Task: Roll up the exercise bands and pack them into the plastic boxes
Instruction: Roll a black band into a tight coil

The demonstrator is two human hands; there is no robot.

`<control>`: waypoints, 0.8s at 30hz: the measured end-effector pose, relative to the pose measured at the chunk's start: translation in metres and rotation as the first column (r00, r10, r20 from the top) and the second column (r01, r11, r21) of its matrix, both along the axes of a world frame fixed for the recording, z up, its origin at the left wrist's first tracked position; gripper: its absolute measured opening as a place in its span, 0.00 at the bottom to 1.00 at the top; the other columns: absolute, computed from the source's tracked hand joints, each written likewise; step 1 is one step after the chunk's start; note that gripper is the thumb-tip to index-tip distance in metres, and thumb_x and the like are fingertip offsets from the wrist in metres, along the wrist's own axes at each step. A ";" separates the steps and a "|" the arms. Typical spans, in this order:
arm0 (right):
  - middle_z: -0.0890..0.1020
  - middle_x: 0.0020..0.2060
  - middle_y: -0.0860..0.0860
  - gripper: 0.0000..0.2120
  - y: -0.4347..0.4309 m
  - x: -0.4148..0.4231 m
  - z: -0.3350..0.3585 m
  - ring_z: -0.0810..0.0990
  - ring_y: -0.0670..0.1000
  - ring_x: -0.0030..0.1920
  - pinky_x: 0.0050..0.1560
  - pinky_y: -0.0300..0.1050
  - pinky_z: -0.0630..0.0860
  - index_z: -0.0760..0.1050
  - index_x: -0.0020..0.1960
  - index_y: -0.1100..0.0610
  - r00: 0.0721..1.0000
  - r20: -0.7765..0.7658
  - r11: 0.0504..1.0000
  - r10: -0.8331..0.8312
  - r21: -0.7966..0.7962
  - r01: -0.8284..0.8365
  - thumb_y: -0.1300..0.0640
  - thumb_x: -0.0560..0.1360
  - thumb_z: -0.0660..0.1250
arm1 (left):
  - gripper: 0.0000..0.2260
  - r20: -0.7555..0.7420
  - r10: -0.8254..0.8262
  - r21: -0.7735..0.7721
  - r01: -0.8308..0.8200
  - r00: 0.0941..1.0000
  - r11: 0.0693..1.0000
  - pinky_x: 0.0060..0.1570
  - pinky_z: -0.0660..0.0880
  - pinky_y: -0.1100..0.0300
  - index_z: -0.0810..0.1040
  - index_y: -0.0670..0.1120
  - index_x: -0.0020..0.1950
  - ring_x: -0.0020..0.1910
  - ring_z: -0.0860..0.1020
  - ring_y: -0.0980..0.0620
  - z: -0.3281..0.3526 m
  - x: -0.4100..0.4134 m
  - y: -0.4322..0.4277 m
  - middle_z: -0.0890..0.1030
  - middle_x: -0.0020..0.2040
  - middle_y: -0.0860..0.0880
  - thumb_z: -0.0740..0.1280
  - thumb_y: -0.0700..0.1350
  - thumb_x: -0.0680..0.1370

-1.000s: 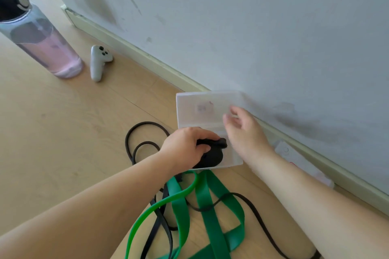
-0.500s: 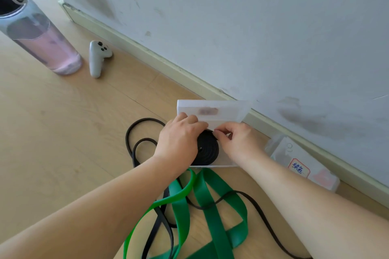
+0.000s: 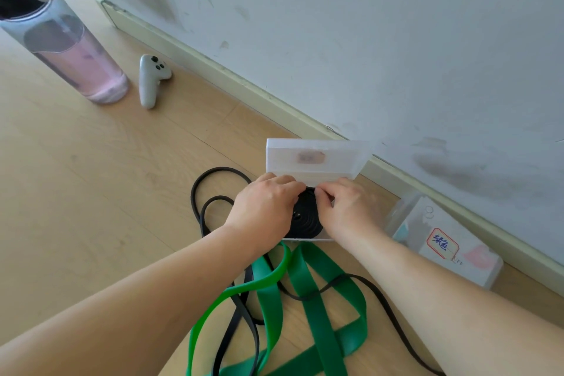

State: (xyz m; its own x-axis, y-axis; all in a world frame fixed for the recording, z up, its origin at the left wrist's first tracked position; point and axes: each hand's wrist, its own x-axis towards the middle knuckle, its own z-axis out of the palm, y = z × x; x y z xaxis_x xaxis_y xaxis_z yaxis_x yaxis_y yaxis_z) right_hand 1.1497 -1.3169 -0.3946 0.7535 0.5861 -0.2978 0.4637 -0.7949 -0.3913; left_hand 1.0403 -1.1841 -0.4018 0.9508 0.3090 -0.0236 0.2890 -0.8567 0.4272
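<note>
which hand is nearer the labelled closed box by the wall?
Right. The right hand is just left of the labelled box and grips the black coil. The left hand is farther left, on the coil's other side.

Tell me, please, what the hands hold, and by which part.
The left hand and right hand pinch the rolled black band at its far edge, in the plastic box.

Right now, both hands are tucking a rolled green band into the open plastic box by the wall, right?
No: the rolled band is black, not green. The head view shows the left hand and right hand holding it in the open plastic box by the wall; the green band lies unrolled on the floor.
</note>
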 end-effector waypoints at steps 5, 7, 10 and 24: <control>0.72 0.44 0.47 0.17 0.010 -0.009 0.004 0.72 0.53 0.43 0.48 0.48 0.66 0.74 0.41 0.47 0.999 0.047 0.985 -0.009 -0.169 0.017 0.48 0.85 0.54 | 0.16 -0.153 -0.043 0.091 0.058 0.987 0.994 0.42 0.70 0.58 0.75 0.50 0.64 0.54 0.73 0.47 0.007 -0.003 -0.014 0.73 0.58 0.49 0.64 0.43 0.77; 0.72 0.44 0.47 0.16 0.014 -0.010 0.006 0.72 0.53 0.44 0.49 0.49 0.66 0.76 0.43 0.48 0.997 0.079 0.981 -0.018 -0.193 0.033 0.48 0.85 0.54 | 0.21 -0.187 -0.054 0.098 0.073 0.981 0.993 0.45 0.72 0.57 0.71 0.49 0.70 0.57 0.72 0.46 0.008 -0.004 -0.016 0.71 0.62 0.48 0.65 0.44 0.77; 0.75 0.40 0.47 0.16 0.015 -0.009 0.006 0.74 0.53 0.40 0.44 0.46 0.66 0.74 0.40 0.49 0.995 0.095 0.986 -0.042 -0.154 0.057 0.49 0.84 0.58 | 0.23 -0.235 -0.028 0.126 0.059 0.972 0.990 0.44 0.74 0.56 0.67 0.50 0.73 0.61 0.69 0.46 0.010 -0.005 -0.017 0.66 0.65 0.48 0.65 0.46 0.78; 0.76 0.58 0.52 0.40 -0.023 -0.012 0.001 0.78 0.57 0.57 0.63 0.54 0.69 0.69 0.76 0.51 0.889 0.182 0.908 0.420 -0.101 -0.408 0.42 0.69 0.79 | 0.18 -0.143 -0.203 0.046 0.212 0.969 0.976 0.64 0.77 0.50 0.79 0.46 0.68 0.71 0.74 0.46 -0.002 -0.033 0.003 0.77 0.72 0.48 0.68 0.44 0.78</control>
State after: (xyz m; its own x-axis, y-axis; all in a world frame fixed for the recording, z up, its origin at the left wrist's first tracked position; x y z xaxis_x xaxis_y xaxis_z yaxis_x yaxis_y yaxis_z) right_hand 1.1374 -1.3397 -0.3937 0.4929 0.8436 -0.2130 0.8176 -0.5328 -0.2182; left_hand 1.0071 -1.1813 -0.4035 0.9833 0.1102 -0.1448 0.1542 -0.9270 0.3418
